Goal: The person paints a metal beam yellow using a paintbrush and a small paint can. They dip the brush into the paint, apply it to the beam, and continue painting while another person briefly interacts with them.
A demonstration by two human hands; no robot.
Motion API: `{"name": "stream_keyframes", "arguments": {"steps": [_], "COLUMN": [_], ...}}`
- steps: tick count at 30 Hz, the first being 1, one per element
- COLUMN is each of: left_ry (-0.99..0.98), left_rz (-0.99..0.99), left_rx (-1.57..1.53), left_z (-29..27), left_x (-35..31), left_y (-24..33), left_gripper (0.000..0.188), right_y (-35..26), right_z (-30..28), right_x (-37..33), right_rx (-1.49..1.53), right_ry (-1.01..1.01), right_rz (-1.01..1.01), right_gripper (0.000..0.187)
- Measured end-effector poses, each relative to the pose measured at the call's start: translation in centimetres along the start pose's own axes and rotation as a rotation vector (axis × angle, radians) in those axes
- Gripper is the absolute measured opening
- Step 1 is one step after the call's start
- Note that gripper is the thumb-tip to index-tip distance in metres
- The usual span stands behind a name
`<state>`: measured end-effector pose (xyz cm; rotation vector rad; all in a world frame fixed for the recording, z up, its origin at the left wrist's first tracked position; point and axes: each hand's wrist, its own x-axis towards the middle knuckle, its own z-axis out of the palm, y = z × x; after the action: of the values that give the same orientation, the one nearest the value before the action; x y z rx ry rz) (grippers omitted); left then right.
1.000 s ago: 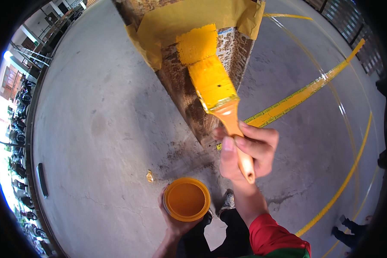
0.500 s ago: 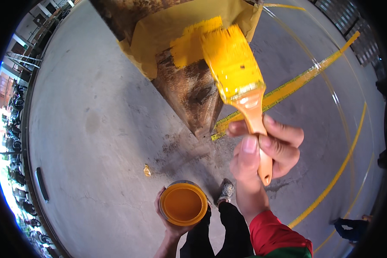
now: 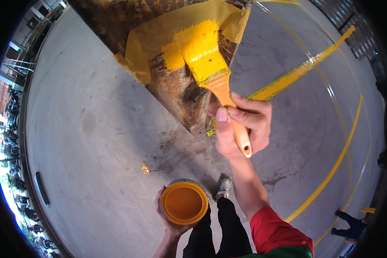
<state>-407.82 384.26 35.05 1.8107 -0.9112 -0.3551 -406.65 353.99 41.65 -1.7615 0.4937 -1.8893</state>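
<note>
My right hand (image 3: 247, 124) is closed round the orange handle of a wide paintbrush (image 3: 208, 64), thumb on top. Its bristles are loaded with yellow paint and lie over the yellow painted patch (image 3: 173, 56) on a rusty metal piece (image 3: 176, 88); the angle hides whether the tips press on it. Tan masking paper (image 3: 148, 36) frames the patch above and at both sides. Low in front of me, my left hand (image 3: 170, 224) grips a round can of orange-yellow paint (image 3: 183, 203) from its left side and underneath. Part of those fingers is hidden by the can.
Yellow lines (image 3: 331, 185) cross the grey concrete floor (image 3: 94, 172). A crumpled scrap (image 3: 145, 168) lies left of my shoes (image 3: 224, 187). Another person's legs (image 3: 350, 225) show at the lower right. Parked motorbikes (image 3: 15, 146) line the far left edge, near a dark bar (image 3: 41, 188).
My right hand has carried the brush left and away from me, bringing its bristles onto the painted patch in view. The can stays almost where it was.
</note>
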Motion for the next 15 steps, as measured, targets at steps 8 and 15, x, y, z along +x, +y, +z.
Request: {"name": "stream_keyframes", "arguments": {"steps": [8,15], "left_ry": [0.0,-0.001], "left_rz": [0.001,0.003], "left_rx": [0.004,0.017], "left_z": [-0.1,-0.2], "left_x": [-0.1,-0.6], "left_y": [0.1,0.2], "left_gripper": [0.137,0.137], "right_y": [-1.5,-2.1], "right_z": [-2.4,-1.7], "right_x": [0.4,1.2], "right_rx": [0.201,-0.027], "right_ry": [-0.075,-0.208], "right_rz": [-0.124,-0.055], "right_gripper": [0.022,0.025]}}
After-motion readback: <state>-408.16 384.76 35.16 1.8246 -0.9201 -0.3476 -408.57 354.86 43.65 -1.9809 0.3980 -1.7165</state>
